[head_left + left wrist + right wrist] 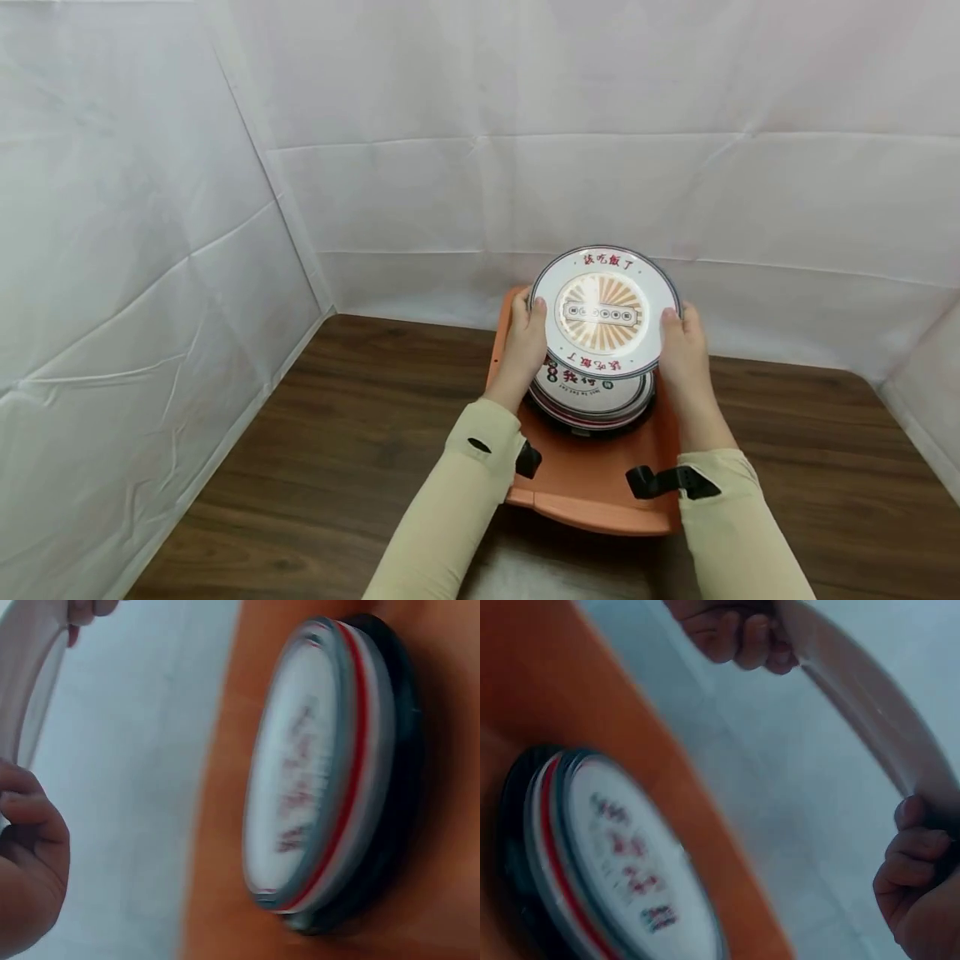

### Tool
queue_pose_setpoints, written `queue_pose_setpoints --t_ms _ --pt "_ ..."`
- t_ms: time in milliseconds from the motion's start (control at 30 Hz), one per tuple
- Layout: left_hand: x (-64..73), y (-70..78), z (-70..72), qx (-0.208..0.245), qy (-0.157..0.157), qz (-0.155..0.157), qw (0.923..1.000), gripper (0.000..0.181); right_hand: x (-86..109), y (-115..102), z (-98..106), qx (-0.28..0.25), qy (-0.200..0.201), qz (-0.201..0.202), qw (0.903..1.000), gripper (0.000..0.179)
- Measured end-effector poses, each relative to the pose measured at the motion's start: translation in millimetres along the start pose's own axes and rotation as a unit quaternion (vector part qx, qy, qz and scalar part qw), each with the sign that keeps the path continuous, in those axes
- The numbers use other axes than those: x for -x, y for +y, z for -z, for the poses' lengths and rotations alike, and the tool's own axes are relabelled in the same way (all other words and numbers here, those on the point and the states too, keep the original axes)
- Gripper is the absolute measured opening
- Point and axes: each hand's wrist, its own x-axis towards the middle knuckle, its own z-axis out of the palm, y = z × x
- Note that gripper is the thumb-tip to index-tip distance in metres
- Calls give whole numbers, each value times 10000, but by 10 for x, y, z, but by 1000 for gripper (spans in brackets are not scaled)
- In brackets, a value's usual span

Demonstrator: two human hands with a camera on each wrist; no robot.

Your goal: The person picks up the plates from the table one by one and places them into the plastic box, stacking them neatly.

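Observation:
Both hands hold a round white plate (600, 358) with a dark rim, red characters and an orange sunburst centre. My left hand (525, 346) pinches its left edge, thumb on top; my right hand (686, 354) grips the right edge the same way. The plate is raised and tilted above a stack of plates (592, 400), apart from it in both wrist views. The stack's top plate (637, 855) is white with red and green writing. Under the stack lies a dark round base (409, 727), partly hidden.
An orange tray (585, 475) bears the stack on a dark wooden table (360, 400). White cloth (420, 200) hangs behind the table and along the left side. Black straps (660, 482) stick out from the beige sleeves (735, 517).

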Motion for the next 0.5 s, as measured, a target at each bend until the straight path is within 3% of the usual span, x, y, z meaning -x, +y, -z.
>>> queue_pose_setpoints --t_ms 100,167,333,500 --pt "-33 -147 -44 245 38 457 9986 33 -67 183 -5 511 -154 -100 9985 50" --pt "-43 -209 -65 192 58 604 9980 29 -96 266 -5 686 -197 -159 9973 51" --pt "-60 -253 -105 -305 199 370 9987 23 -147 335 7 1053 -224 -110 9941 54" --pt "-32 -296 -112 -1122 317 557 9916 23 -156 382 24 1587 -240 -97 9870 54"
